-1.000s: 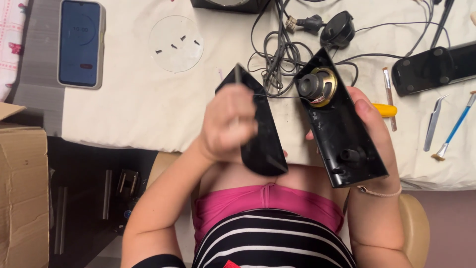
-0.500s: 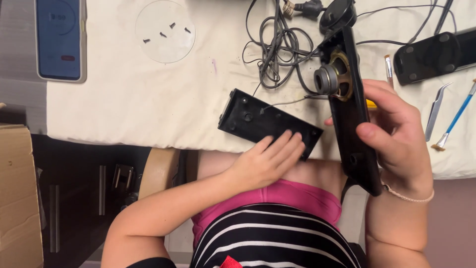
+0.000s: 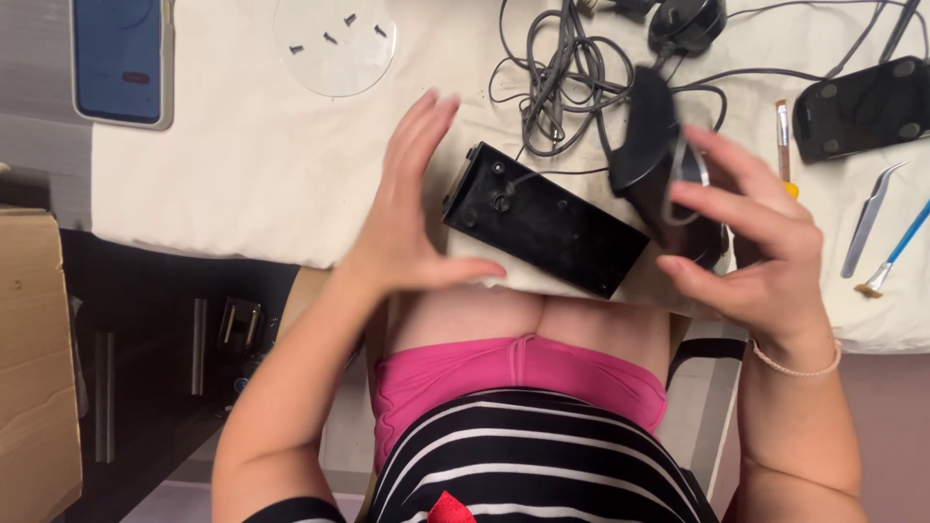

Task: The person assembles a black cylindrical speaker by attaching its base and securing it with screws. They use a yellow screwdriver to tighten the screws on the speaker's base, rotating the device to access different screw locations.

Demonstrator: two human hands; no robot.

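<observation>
Hands at bench edge. Left hand [image 3: 412, 208] open, fingers spread, holding nothing, just beside black housing half [image 3: 544, 220] lying flat on cloth-covered bench [image 3: 242, 184]. Right hand [image 3: 751, 242] loosely curled round second housing half [image 3: 647, 145] (blurred), lifted clear, wire trailing to first.

A cream-covered table [image 3: 223, 184] stands beside a cardboard box [image 3: 34, 358] over dark flooring.
</observation>
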